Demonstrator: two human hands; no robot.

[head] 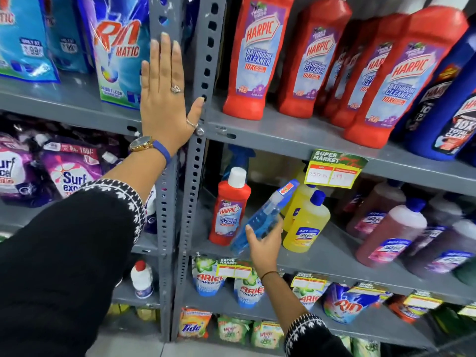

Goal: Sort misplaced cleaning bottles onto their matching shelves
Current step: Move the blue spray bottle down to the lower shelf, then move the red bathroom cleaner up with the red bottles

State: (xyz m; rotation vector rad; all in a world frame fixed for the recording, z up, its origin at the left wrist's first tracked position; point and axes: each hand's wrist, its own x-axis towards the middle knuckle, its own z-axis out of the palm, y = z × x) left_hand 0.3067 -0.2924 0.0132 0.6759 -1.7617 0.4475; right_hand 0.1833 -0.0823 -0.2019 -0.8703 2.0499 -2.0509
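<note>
Blue spray bottle (260, 217) gripped by right hand (264, 244) beside lone red Harpic bottle (228, 210), likely being removed for reshelving; left hand (164, 99) flat open on upright.

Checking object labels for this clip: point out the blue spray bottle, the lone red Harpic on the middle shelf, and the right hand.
Spray bottle (260, 222), head view, on its clear blue body.
Red Harpic (228, 215), head view, on its label.
Right hand (265, 246), head view, on the back of the hand.

Lone Harpic bottle (229, 210) on middle shelf (334, 256), left of Lizol bottles (305, 228).
</note>
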